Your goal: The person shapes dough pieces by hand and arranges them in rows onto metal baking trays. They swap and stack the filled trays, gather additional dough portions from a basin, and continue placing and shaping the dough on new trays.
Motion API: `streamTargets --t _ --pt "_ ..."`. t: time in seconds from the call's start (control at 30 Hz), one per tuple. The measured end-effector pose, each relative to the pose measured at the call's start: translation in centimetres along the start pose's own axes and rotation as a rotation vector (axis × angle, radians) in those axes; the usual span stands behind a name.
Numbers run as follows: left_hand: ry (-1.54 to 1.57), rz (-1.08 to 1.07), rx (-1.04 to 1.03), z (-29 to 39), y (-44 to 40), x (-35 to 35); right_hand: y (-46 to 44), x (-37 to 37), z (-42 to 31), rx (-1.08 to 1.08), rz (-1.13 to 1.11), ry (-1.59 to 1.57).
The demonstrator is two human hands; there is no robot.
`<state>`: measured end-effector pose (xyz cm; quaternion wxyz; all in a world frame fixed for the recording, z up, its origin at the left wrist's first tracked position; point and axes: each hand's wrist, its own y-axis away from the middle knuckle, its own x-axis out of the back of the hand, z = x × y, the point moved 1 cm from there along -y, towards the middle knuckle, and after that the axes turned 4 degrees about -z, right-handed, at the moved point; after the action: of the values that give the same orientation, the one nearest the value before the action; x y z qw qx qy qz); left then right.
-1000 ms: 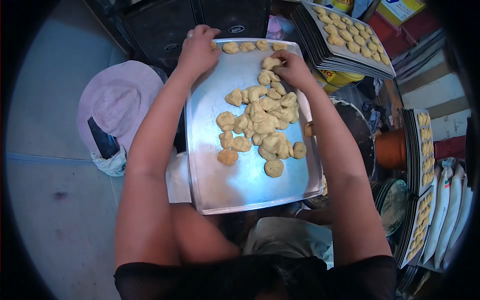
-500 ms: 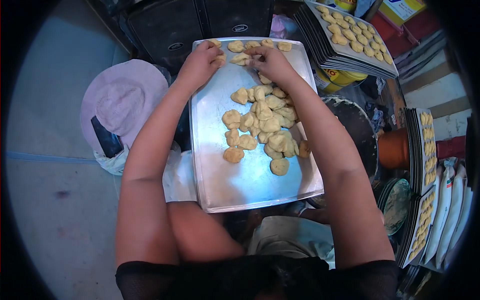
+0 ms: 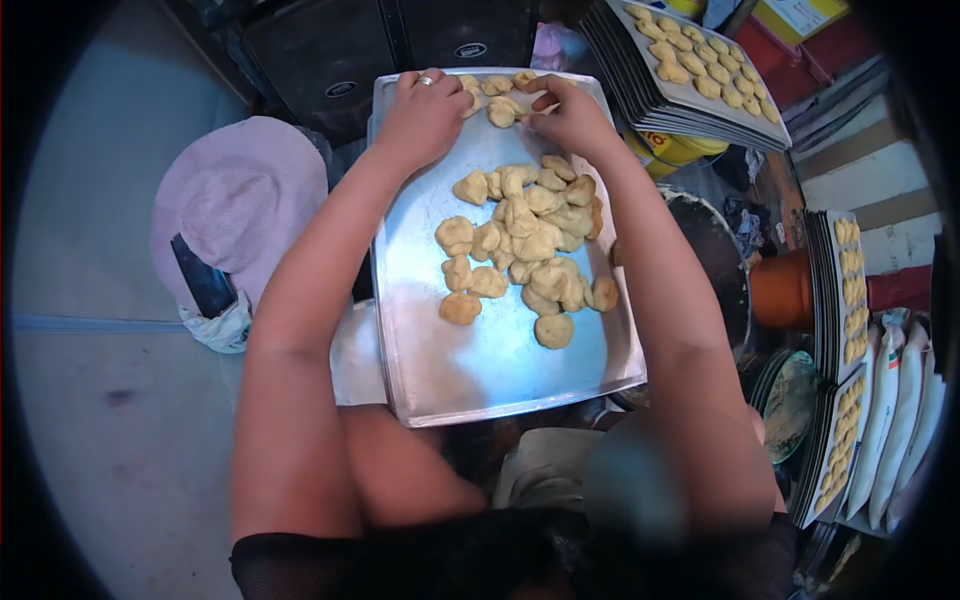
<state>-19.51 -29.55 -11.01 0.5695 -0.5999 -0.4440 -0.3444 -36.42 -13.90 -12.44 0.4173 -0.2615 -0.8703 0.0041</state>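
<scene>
A large metal tray (image 3: 420,370) lies in front of me, bearing a loose heap of pale yellow dough pieces (image 3: 538,240). My left hand (image 3: 428,118), with a ring on one finger, is at the tray's far left corner, its fingers curled round a dough piece (image 3: 470,100) that they partly hide. Opposite it, my right hand (image 3: 572,118) pinches the right end of another dough piece (image 3: 503,111) with its fingertips. Several small pieces, among them one dough lump (image 3: 495,85), sit along the far edge.
A pink hat (image 3: 235,215) with a dark phone (image 3: 203,275) lies on the left. Black speakers (image 3: 465,30) stand behind the tray. At upper right, stacked trays (image 3: 690,65) carry shaped dough, above a yellow bucket (image 3: 675,150). More loaded trays (image 3: 843,290) stand at right.
My left hand has shifted right along the far edge, near the other pieces. My right hand has moved slightly right, and the dough by its fingertips looks more bunched. The view has shifted a little.
</scene>
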Motion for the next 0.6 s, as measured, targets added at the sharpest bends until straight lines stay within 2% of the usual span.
streamTargets --t 0.1,0.13,0.23,0.33,0.43,0.53,0.6 --pt "0.071 0.092 -0.017 0.8 -0.5 -0.2 1.3 -0.4 0.1 0.164 -0.031 -0.031" --pt "0.11 0.119 -0.04 1.3 -0.9 -0.3 1.4 -1.0 -0.1 0.333 0.055 0.063" --pt "0.128 0.039 -0.008 2.8 -1.7 -1.4 1.1 -0.3 -0.4 -0.042 -0.11 0.056" --pt "0.016 0.001 0.03 2.7 -2.0 -1.8 0.7 1.1 1.3 -0.037 -0.034 0.135" --pt "-0.064 0.13 0.065 2.4 -2.2 -2.5 0.9 0.7 1.7 -0.088 0.19 0.117" --pt "-0.078 0.143 -0.066 2.4 -2.2 -2.8 1.4 0.3 1.5 0.052 0.191 0.157" --pt "-0.043 0.122 -0.057 2.6 -2.0 -2.5 3.1 1.6 0.7 -0.004 0.19 0.121"
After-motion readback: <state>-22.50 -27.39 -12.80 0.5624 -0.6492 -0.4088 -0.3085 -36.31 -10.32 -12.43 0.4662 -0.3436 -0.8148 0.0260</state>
